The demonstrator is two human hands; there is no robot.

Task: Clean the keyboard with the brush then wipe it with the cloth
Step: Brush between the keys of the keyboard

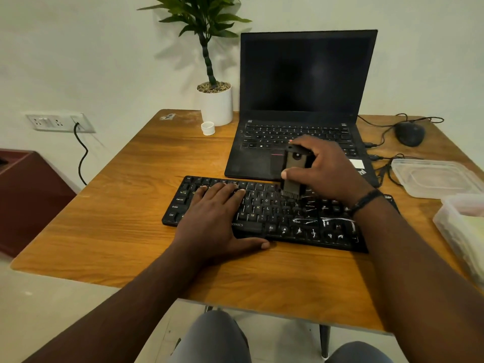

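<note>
Left hand [218, 213] flat on the left half of the keyboard [264, 213], fingers straight across the keys, thumb on the table [131, 192] at the keyboard's near edge. It pins the board, holds nothing. Right hand [320, 170] grips the brush [293, 170] upright, thumb on its near-left side, fingers curled round the back. Bristles point down and touch the upper key rows, about mid-board. Dark band on the right wrist. White streaks and smudges on the keyboard's right half.

Keyboard lies across the table, slightly skewed, just in front of the open laptop [301, 100], screen dark. Right edge of the table: two clear plastic containers [434, 176], one behind the other; the near one has something pale inside, can't tell if it's the cloth. Beyond them a black mouse [410, 133], cable trailing. Back left of the laptop: white pot with a plant [214, 100], small white cap [208, 128] in front of it. Wall socket [59, 123] further left, black cord plugged in.
</note>
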